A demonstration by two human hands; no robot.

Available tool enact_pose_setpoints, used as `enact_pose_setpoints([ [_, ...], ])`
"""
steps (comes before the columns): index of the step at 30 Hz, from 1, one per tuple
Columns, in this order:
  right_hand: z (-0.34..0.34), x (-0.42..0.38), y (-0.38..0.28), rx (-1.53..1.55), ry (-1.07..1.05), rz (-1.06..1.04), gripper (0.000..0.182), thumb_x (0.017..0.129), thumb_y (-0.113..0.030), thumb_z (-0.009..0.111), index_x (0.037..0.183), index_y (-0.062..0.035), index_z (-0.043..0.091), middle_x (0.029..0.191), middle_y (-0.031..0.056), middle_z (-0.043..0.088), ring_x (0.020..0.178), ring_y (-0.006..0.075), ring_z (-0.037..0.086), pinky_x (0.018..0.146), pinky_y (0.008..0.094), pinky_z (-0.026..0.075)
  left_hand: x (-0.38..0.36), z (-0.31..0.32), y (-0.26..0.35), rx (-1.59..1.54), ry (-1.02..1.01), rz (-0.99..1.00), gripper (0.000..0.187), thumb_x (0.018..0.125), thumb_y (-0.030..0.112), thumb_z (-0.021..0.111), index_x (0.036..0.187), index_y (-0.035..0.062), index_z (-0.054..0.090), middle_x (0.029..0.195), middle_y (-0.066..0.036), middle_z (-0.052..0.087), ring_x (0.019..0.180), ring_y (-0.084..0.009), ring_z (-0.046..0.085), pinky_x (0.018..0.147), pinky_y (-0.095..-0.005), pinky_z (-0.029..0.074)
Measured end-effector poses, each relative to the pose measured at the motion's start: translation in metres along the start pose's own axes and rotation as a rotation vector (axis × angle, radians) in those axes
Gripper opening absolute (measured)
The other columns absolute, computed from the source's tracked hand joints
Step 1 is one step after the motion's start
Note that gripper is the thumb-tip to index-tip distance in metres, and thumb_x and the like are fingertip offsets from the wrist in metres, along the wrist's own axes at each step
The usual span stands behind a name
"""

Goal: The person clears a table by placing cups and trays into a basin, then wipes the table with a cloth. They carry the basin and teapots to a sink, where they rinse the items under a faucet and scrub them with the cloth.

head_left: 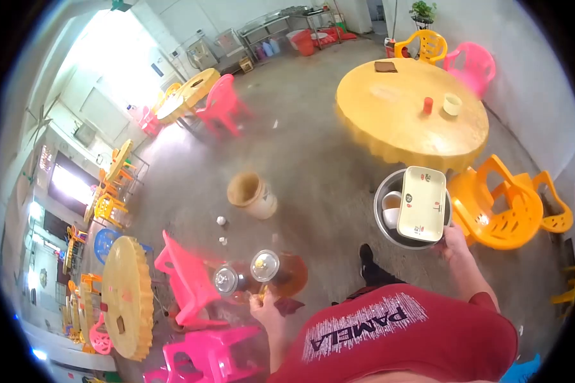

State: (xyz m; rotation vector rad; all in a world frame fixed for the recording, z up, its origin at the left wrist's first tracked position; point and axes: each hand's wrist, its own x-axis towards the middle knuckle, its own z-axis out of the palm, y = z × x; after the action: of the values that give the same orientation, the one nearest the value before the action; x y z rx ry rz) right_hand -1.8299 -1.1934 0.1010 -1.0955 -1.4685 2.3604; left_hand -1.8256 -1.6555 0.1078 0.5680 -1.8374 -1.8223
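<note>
My left hand [266, 307], low and left of my body, is closed around the handles of two glass teapots. One teapot [292, 273] holds amber-brown liquid under a shiny metal lid; beside it the other teapot [227, 279] also wears a metal lid, its body partly hidden. On the right, my right hand [454, 243] grips the rim of a round metal basin [382, 233]. Across the basin lies a cream rectangular tray [423, 203] with small printed marks. White cups [391, 219] sit inside next to the tray; whatever lies beneath the tray is hidden.
A round table [390, 108] with a yellow cover stands ahead, carrying a red cup and a cream container. Orange chairs [501, 210] crowd the right side. A bucket [253, 195] stands on the floor ahead; pink chairs [185, 281] and another round table [126, 297] are left.
</note>
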Motion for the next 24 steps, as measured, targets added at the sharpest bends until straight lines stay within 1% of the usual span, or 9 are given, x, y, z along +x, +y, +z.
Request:
enact_pose_setpoints([
  [1, 0.019, 0.023, -0.011, -0.021, 0.006, -0.002, 0.026, 0.083, -0.004, 0.057, 0.11, -0.0035, 0.058, 0.086, 0.011, 0.067, 0.059, 0.0192, 0.066, 0.043, 0.033, 0.053, 0.024, 0.02, -0.006, -0.035, -0.013, -0.034, 0.012, 0.086, 0.005, 0.058, 0.08, 0.0028, 0.048, 0.072, -0.002, 0.052, 0.063, -0.0089, 0.051, 0.055, -0.0241, 0.044],
  [6, 0.128, 0.153, -0.054, -0.009, -0.037, -0.015, 0.025, 0.082, -0.003, 0.057, 0.107, -0.0023, 0.058, 0.087, 0.012, 0.067, 0.061, 0.0203, 0.067, 0.043, 0.0328, 0.054, 0.124, 0.104, -0.019, 0.09, 0.067, -0.043, 0.011, 0.084, 0.004, 0.06, 0.081, 0.0018, 0.05, 0.073, -0.003, 0.054, 0.064, -0.0098, 0.051, 0.057, -0.0246, 0.045],
  [9, 0.204, 0.214, -0.082, -0.047, -0.083, 0.054, 0.025, 0.082, -0.004, 0.058, 0.106, -0.0028, 0.059, 0.088, 0.0126, 0.067, 0.062, 0.022, 0.067, 0.043, 0.0341, 0.055, 0.19, 0.147, -0.008, 0.174, 0.136, -0.02, 0.011, 0.084, 0.004, 0.061, 0.081, 0.0015, 0.051, 0.074, -0.004, 0.055, 0.064, -0.0101, 0.052, 0.057, -0.0249, 0.045],
  [11, 0.244, 0.262, -0.096, -0.137, -0.108, 0.078, 0.025, 0.083, -0.005, 0.057, 0.108, -0.0025, 0.059, 0.089, 0.0135, 0.067, 0.064, 0.0239, 0.067, 0.045, 0.0355, 0.055, 0.227, 0.169, -0.014, 0.113, 0.146, -0.056, 0.011, 0.083, 0.004, 0.061, 0.082, 0.0011, 0.051, 0.074, -0.004, 0.056, 0.064, -0.0102, 0.051, 0.057, -0.0255, 0.044],
  [16, 0.362, 0.38, -0.114, -0.086, -0.165, 0.119, 0.029, 0.085, -0.009, 0.055, 0.113, -0.0022, 0.055, 0.093, 0.0153, 0.066, 0.069, 0.0257, 0.067, 0.049, 0.0368, 0.056, 0.352, 0.236, -0.038, 0.135, 0.197, 0.028, 0.015, 0.081, 0.004, 0.062, 0.072, 0.0015, 0.051, 0.068, -0.003, 0.054, 0.061, -0.0095, 0.049, 0.055, -0.0259, 0.043],
  [18, 0.404, 0.419, -0.119, -0.053, -0.175, 0.103, 0.029, 0.086, -0.01, 0.054, 0.114, -0.002, 0.055, 0.093, 0.0158, 0.066, 0.069, 0.0263, 0.067, 0.05, 0.0369, 0.056, 0.41, 0.269, -0.039, 0.171, 0.176, 0.037, 0.016, 0.081, 0.005, 0.063, 0.071, 0.0016, 0.051, 0.067, -0.003, 0.054, 0.06, -0.0095, 0.049, 0.055, -0.0264, 0.043],
  [20, 0.445, 0.46, -0.133, -0.011, -0.211, 0.08, 0.028, 0.087, -0.01, 0.053, 0.114, -0.0019, 0.054, 0.094, 0.0163, 0.065, 0.069, 0.027, 0.067, 0.049, 0.037, 0.056, 0.481, 0.301, -0.051, 0.302, 0.139, 0.126, 0.017, 0.08, 0.006, 0.064, 0.069, 0.0021, 0.05, 0.067, -0.002, 0.053, 0.061, -0.0094, 0.048, 0.055, -0.0267, 0.043],
  [21, 0.469, 0.478, -0.144, -0.019, -0.145, 0.094, 0.027, 0.087, -0.011, 0.052, 0.113, -0.0022, 0.054, 0.093, 0.0167, 0.065, 0.067, 0.0275, 0.066, 0.046, 0.0364, 0.055, 0.515, 0.324, -0.057, 0.352, 0.126, 0.168, 0.018, 0.079, 0.006, 0.064, 0.069, 0.0023, 0.05, 0.066, -0.001, 0.053, 0.061, -0.0093, 0.048, 0.055, -0.0268, 0.042],
  [24, 0.537, 0.549, -0.175, 0.018, -0.061, 0.044, 0.028, 0.087, -0.011, 0.052, 0.114, -0.0024, 0.053, 0.092, 0.0162, 0.066, 0.065, 0.0264, 0.066, 0.043, 0.0363, 0.054, 0.629, 0.428, -0.036, 0.267, 0.067, 0.083, 0.021, 0.079, 0.007, 0.065, 0.067, 0.0026, 0.049, 0.065, -0.001, 0.052, 0.061, -0.009, 0.047, 0.056, -0.0269, 0.042],
])
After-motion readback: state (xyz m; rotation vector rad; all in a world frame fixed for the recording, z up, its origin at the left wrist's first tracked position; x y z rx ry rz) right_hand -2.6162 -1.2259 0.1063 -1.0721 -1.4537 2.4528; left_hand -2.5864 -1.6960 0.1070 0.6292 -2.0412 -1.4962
